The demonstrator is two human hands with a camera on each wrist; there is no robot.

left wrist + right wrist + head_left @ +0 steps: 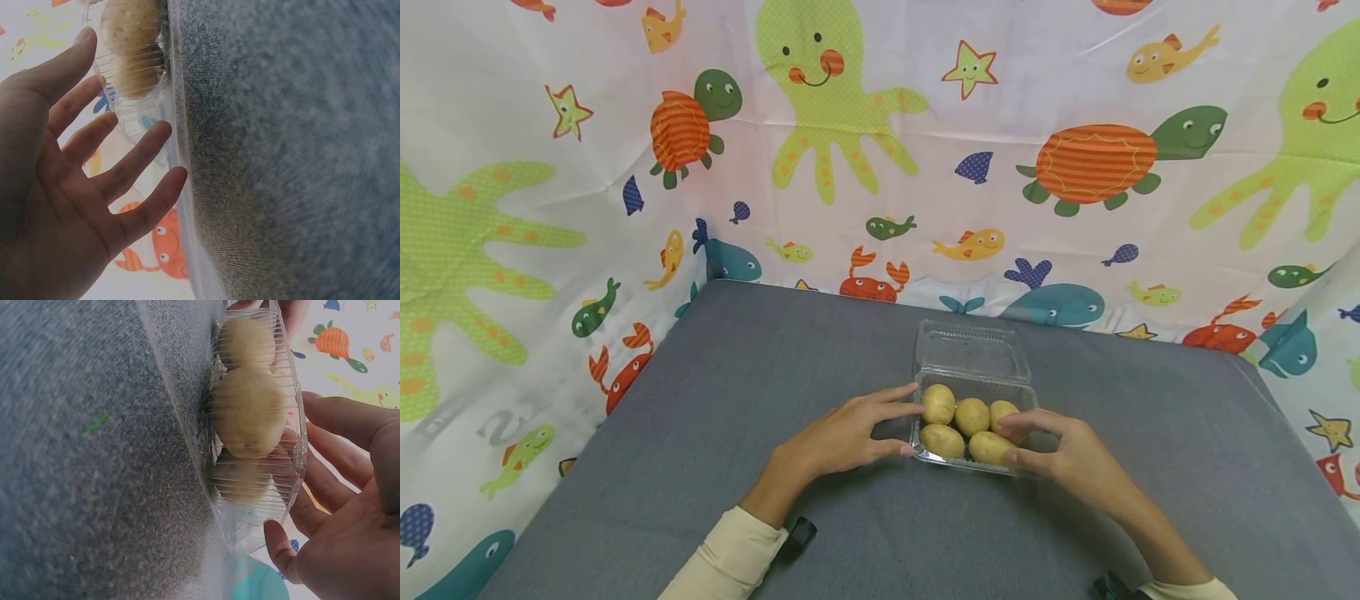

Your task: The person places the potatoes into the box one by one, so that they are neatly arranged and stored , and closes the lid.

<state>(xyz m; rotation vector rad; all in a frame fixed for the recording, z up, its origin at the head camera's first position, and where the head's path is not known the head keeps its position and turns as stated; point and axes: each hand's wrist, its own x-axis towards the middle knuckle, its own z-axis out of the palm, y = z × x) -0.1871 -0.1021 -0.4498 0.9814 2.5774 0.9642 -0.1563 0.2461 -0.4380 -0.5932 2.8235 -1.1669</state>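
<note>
A clear plastic clamshell container [973,471] sits on the grey cloth with its lid [973,350] folded back, away from me. Several yellow potatoes lie inside, among them one at the lower right [991,448] and one at the upper left [938,404]. My left hand [857,429] is at the container's left side, fingers spread and fingertips close to the rim. Over the right side reaches my right hand [1067,454], thumb and fingers apart around the lower right potato's end. In the right wrist view, the thumb [344,419] shows at the rim, away from the potato [249,412].
Grey cloth [760,367] covers the table around the container. A white curtain [880,167] printed with sea animals hangs behind and along the sides. Dark straps [797,537] sit at the wrists.
</note>
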